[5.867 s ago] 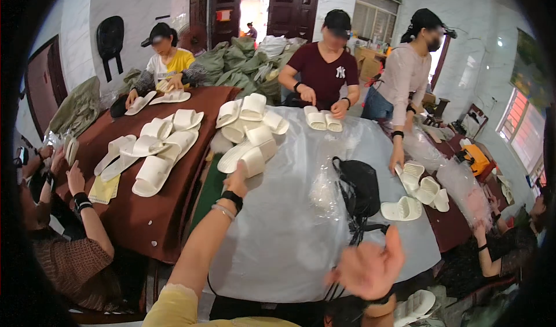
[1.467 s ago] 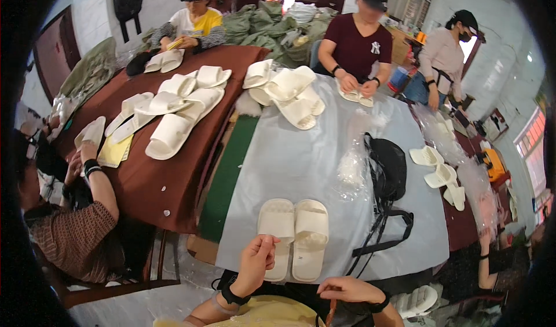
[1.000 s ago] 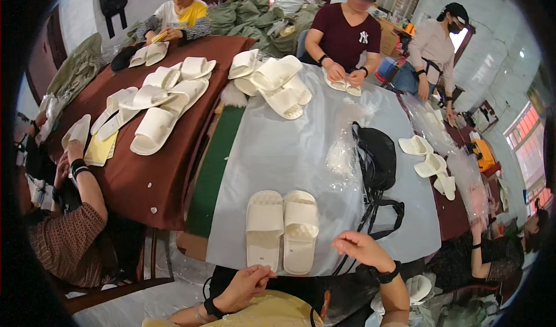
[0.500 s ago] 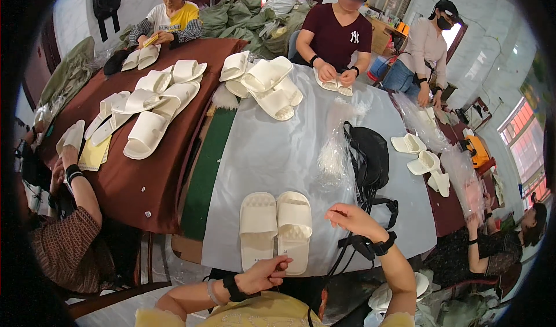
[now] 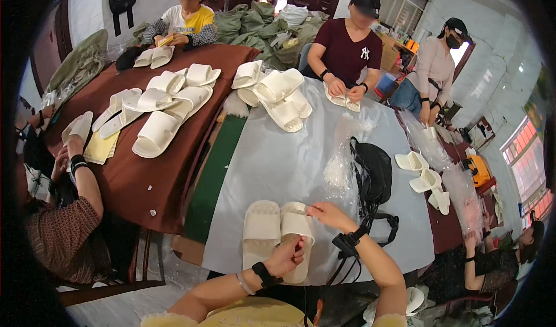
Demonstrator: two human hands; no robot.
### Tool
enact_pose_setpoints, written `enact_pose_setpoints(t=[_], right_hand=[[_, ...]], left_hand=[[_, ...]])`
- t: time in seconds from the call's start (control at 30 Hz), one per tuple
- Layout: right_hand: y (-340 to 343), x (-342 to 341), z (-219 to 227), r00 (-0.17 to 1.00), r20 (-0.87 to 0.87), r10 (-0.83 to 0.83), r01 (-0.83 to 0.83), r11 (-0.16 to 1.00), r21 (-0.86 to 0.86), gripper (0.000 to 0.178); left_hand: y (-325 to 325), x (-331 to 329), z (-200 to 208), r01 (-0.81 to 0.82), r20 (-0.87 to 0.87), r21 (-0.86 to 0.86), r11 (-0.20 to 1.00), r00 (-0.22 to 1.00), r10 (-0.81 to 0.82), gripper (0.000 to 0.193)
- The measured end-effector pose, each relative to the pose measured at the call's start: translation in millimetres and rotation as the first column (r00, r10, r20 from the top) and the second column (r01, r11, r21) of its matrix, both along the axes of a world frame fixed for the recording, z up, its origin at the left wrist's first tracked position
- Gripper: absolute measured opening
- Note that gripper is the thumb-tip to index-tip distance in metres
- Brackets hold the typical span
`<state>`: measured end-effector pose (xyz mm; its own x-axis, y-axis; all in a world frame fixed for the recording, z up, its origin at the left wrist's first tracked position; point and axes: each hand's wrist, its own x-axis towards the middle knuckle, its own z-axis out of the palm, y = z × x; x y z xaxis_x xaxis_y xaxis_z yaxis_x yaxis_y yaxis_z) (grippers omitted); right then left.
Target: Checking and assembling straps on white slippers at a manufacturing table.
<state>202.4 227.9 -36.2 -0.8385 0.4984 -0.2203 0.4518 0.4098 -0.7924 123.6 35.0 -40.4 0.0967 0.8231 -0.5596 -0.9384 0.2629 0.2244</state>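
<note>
A pair of cream slide slippers lies side by side at the table's near edge, straps up and toes away from me. My left hand [image 5: 286, 257] hovers over the open footbed of the right slipper [image 5: 296, 223]. Its thumb and fingers are pinched together; anything between them is too small to make out. With curled fingertips, my right hand [image 5: 329, 215] reaches the outer edge of that slipper near the strap and toe. What those fingers hold, if anything, is hidden. The left slipper [image 5: 260, 228] lies untouched beside it.
A black bag [image 5: 370, 173] with straps and clear plastic bags [image 5: 341, 170] lie right of my slippers. More slippers [image 5: 284, 98] are piled at the far left of the grey cover, others [image 5: 165, 124] on the brown table. Co-workers sit or stand around the tables.
My right hand has moved left, onto the right slipper's edge. The left hand has risen slightly over its footbed. The whole view has shifted a little.
</note>
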Motion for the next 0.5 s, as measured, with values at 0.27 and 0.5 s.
enact_pose_setpoints(t=[0.27,0.5], right_hand=[[6.3,-40.5,18.3,0.868,0.464,0.177,-0.095,0.976,-0.195,0.040],[-2.7,-36.0,23.0,0.974,0.220,0.046,0.024,0.952,-0.305,0.033]], left_hand=[[8.7,0.4,-6.7,0.035,-0.021,-0.052,0.998,0.999,-0.037,0.015],[-0.8,-1.8,-7.0,-0.012,-0.101,0.051,0.999,0.995,0.018,0.015]])
